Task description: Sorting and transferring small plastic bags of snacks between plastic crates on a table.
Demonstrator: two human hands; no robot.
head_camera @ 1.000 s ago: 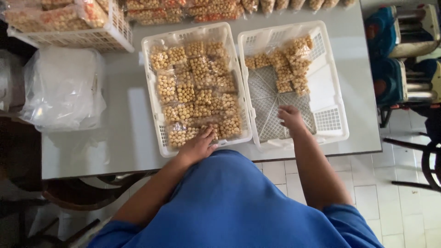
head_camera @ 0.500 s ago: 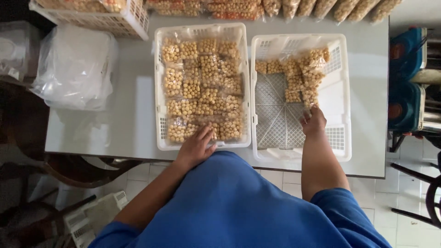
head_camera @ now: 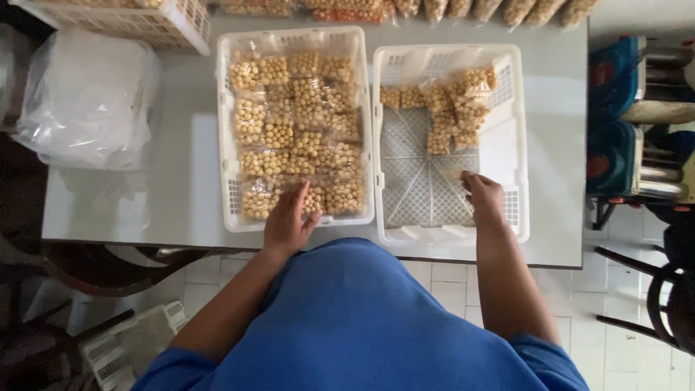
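Observation:
Two white plastic baskets stand side by side on a grey table (head_camera: 181, 203). The left basket (head_camera: 223, 152) is full of clear packets of small tan round snacks (head_camera: 297, 130). My left hand (head_camera: 288, 221) lies flat on the nearest packets at its front edge. The right basket (head_camera: 515, 145) holds a few such packets (head_camera: 452, 108) at its far end; its grid floor is bare nearer me. My right hand (head_camera: 483, 197) rests inside that basket at the front right, fingers curled on the mesh, holding nothing that I can see.
A heap of clear plastic bags (head_camera: 87, 98) sits at the table's left. Another white basket (head_camera: 145, 22) and a row of filled packets (head_camera: 507, 9) line the far edge. Chairs (head_camera: 651, 304) stand to the right; a small white crate (head_camera: 130, 344) lies on the tiled floor.
The view has shifted, so both baskets sit lower and more centred. My right hand has drawn back toward the front right of the right basket. My left hand stays on the near packets.

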